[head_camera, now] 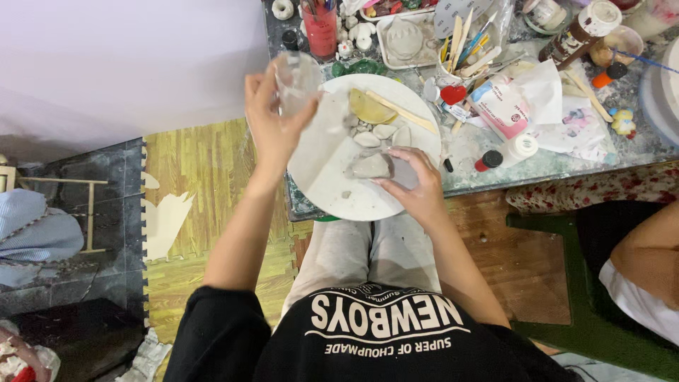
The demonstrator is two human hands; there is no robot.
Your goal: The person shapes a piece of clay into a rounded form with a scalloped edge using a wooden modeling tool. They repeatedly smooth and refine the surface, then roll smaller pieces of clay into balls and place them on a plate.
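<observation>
Two hands: left hand (272, 120) lifts one cup (297, 81) (clear).

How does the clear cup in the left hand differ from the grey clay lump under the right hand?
The clear cup is see-through and raised off the round white board by the left hand; the grey clay lump is opaque and lies on that board under the right hand. The cup has a smooth, regular shape, the lump an irregular one. Each is touched by one hand.

Grey lump (369, 167) blurred, perhaps clay; neighbour (647, 272) cropped.
</observation>
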